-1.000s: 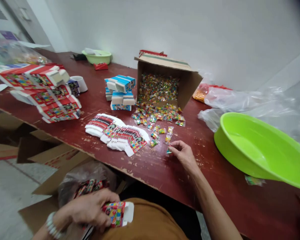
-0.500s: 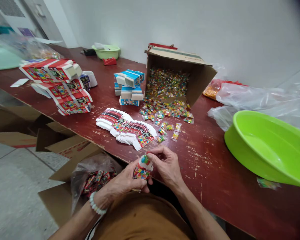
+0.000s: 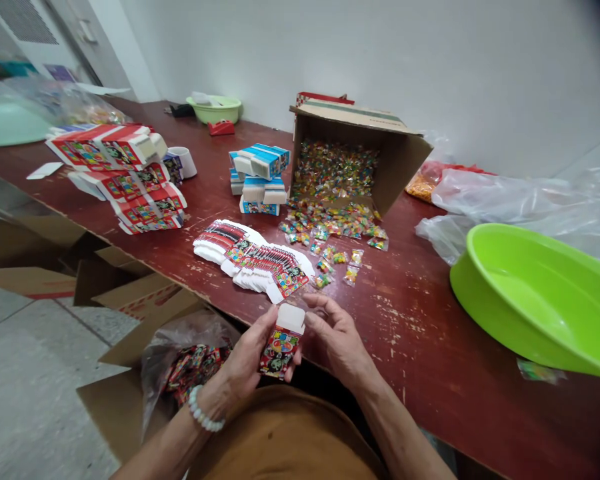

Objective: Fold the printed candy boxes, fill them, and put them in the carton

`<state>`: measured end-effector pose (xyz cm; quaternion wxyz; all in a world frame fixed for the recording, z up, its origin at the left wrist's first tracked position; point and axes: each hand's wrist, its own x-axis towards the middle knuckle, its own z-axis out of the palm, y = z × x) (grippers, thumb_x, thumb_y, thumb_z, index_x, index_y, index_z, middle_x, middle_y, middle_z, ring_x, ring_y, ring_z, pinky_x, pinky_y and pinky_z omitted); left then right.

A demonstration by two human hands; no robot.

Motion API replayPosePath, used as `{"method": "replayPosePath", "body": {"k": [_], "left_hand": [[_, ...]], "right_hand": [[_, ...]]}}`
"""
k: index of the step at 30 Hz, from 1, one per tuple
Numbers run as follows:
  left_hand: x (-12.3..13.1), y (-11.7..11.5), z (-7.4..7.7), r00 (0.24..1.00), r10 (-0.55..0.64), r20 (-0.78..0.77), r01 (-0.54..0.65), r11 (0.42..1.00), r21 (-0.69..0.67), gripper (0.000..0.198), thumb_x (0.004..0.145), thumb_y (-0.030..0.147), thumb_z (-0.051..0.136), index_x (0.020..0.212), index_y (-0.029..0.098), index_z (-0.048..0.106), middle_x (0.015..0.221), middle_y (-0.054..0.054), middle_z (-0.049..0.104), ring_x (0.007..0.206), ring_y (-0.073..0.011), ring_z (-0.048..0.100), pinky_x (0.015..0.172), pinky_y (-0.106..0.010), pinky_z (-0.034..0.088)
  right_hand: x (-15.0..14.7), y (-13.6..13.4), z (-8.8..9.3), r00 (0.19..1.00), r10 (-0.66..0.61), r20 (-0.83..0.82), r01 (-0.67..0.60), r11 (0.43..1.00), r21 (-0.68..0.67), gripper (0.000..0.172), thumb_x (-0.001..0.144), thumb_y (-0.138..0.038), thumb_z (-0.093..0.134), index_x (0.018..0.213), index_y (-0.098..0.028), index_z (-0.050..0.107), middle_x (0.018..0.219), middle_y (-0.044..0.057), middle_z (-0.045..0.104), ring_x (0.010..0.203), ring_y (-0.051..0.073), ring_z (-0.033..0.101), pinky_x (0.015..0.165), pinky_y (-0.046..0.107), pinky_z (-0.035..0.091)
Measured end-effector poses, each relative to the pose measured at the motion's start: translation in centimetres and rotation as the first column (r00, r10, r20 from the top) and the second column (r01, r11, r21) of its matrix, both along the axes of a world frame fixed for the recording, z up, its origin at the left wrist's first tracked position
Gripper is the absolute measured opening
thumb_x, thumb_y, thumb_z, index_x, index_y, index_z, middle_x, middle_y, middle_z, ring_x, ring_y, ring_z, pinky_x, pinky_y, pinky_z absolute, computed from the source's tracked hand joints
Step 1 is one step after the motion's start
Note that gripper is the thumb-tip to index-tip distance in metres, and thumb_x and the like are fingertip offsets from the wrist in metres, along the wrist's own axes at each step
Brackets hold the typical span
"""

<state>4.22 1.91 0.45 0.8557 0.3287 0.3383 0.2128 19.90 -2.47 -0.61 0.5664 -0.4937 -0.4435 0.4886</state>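
My left hand is closed around a small red printed candy box, held upright just off the table's front edge. Its white top flap stands raised. To the right of the box, my right hand has its thumb close beside the flap and its index finger apart from the thumb; no candy shows in it. Beyond both hands lies a fanned row of flat red cartons on the table. Small clear packets of coloured candy lie behind and right of the cartons.
A tipped cardboard box spills candy packets onto the red table. A green basin stands at right. Bundled red cartons and blue cartons are stacked behind. Below the front edge, a plastic bag contains red printed boxes.
The candy packet that my right fingers held at the box's top is out of sight. My left hand has turned the box's printed front more toward me, and the right fingers have loosened.
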Motion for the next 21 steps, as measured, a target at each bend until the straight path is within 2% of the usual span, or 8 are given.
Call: {"method": "replayPosePath", "body": {"k": [2,4,7,10,12,14,17,21], "left_hand": [[0.0,-0.2,-0.2,1.0,0.006,-0.02,-0.006,1.0,0.027,0.054,0.087,0.062,0.047,0.094,0.012,0.065,0.064,-0.008,0.067,0.047,-0.0154,0.057,0.046,-0.025,0.045],[0.1,-0.5,-0.4,0.999,0.023,-0.032,-0.018,0.99,0.137,0.047,0.086,0.058,0.054,0.091,0.013,0.065,0.065,-0.005,0.065,0.051,-0.0143,0.057,0.048,-0.024,0.046],[0.4,-0.8,-0.5,0.997,0.063,-0.045,-0.049,0.963,0.265,0.039,0.083,0.054,0.063,0.09,0.016,0.063,0.066,-0.001,0.063,0.054,-0.0129,0.055,0.046,-0.021,0.045],[0.6,-0.7,-0.2,0.998,0.062,-0.024,-0.06,0.994,0.09,0.044,0.086,0.061,0.054,0.09,0.017,0.06,0.063,-0.002,0.063,0.049,-0.0142,0.056,0.041,-0.022,0.045],[0.7,-0.5,0.0,0.998,0.065,0.027,-0.063,0.995,-0.08,0.051,0.088,0.066,0.044,0.096,0.018,0.059,0.06,-0.003,0.063,0.044,-0.0155,0.056,0.039,-0.024,0.046],[0.7,-0.3,0.1,0.995,0.078,0.065,-0.068,0.986,-0.15,0.056,0.09,0.068,0.036,0.106,0.019,0.058,0.059,-0.003,0.064,0.042,-0.0164,0.056,0.038,-0.026,0.047],[0.7,-0.3,-0.1,0.994,0.081,0.071,-0.075,0.993,-0.087,0.063,0.09,0.068,0.034,0.12,0.018,0.056,0.059,-0.004,0.065,0.041,-0.0161,0.056,0.038,-0.025,0.046],[0.8,-0.3,-0.6,0.996,0.084,0.025,-0.085,0.996,0.031,0.07,0.085,0.074,0.041,0.105,0.012,0.066,0.056,-0.004,0.063,0.039,-0.0139,0.054,0.038,-0.023,0.043]], "right_hand": [[0.0,0.0,-0.2,0.986,0.11,-0.127,-0.121,0.989,-0.08,0.046,0.085,-0.048,0.067,0.124,-0.024,0.057,0.088,0.003,0.064,0.061,0.014,0.06,0.056,0.026,0.051],[0.0,0.1,-0.2,0.977,0.167,-0.13,-0.18,0.979,-0.095,0.044,0.083,-0.046,0.071,0.118,-0.023,0.06,0.088,0.003,0.065,0.058,0.013,0.06,0.055,0.026,0.051],[-0.1,0.3,-0.1,0.991,0.006,0.136,-0.021,0.994,0.109,0.018,0.084,-0.038,0.071,0.092,-0.022,0.07,0.088,0.004,0.065,0.072,0.016,0.063,0.064,0.028,0.052],[-0.1,0.1,0.2,0.888,-0.185,0.421,-0.002,0.914,0.406,0.01,0.09,-0.027,0.064,0.091,-0.024,0.073,0.086,0.005,0.069,0.081,0.019,0.064,0.074,0.032,0.051],[-0.2,-0.1,0.3,0.844,-0.189,0.503,-0.076,0.884,0.46,0.017,0.092,-0.023,0.059,0.101,-0.024,0.073,0.09,0.007,0.072,0.087,0.021,0.065,0.079,0.034,0.051],[-0.4,-0.3,0.5,0.865,-0.136,0.482,-0.075,0.916,0.393,0.018,0.094,-0.024,0.056,0.097,-0.024,0.074,0.091,0.007,0.072,0.088,0.021,0.066,0.079,0.034,0.052],[-0.8,-0.2,0.6,0.948,-0.065,0.313,0.011,0.985,0.171,0.015,0.089,-0.031,0.064,0.081,-0.022,0.072,0.084,0.005,0.07,0.071,0.017,0.065,0.064,0.029,0.053],[-1.2,0.6,0.7,0.998,0.051,0.04,-0.048,0.996,-0.071,0.021,0.085,-0.04,0.066,0.086,-0.02,0.07,0.086,0.005,0.072,0.046,0.012,0.057,0.042,0.025,0.046]]}}
